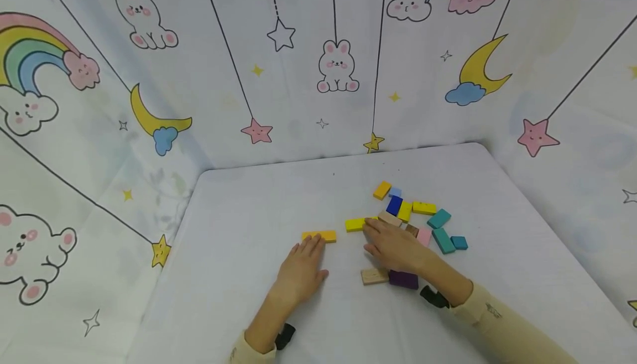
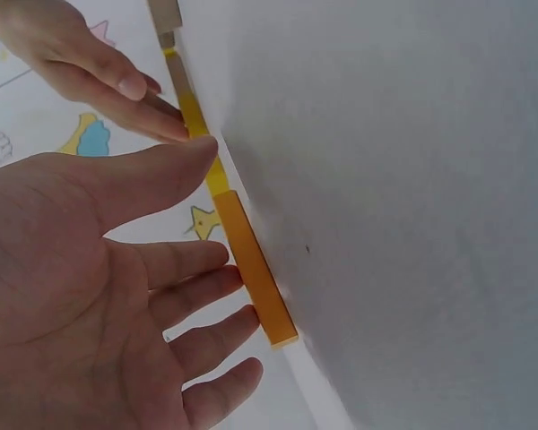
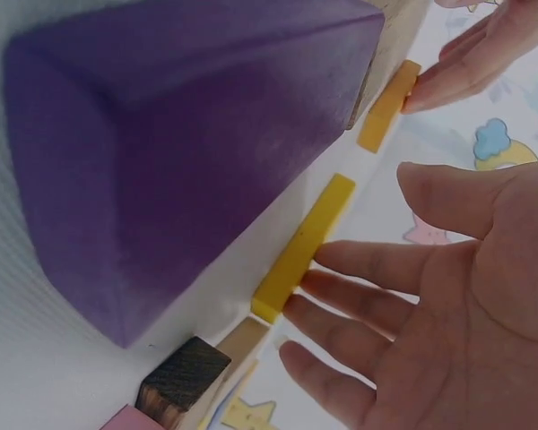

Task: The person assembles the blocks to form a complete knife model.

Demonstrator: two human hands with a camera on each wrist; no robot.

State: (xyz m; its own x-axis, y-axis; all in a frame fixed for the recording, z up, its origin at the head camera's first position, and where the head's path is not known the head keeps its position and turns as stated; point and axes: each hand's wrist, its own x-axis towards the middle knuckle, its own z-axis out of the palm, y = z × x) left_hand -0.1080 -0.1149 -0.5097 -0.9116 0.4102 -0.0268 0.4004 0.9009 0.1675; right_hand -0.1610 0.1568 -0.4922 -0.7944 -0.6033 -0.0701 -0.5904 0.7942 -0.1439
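The left hand (image 1: pixel 301 271) lies with its grip apart, relaxed fingertips touching an orange block (image 1: pixel 327 236) at 1 o'clock. The right hand (image 1: pixel 396 244) has its grip apart too, fingertips against a yellow block (image 1: pixel 355 224) at 10 o'clock. On the white tabletop (image 1: pixel 249 203), a purple block (image 1: pixel 403 280) sits at 6 o'clock from the right hand, a teal block (image 1: pixel 443 240) at 3 o'clock.

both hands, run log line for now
left hand: touches orange block | right hand: touches yellow block | purple block: beside wooden block
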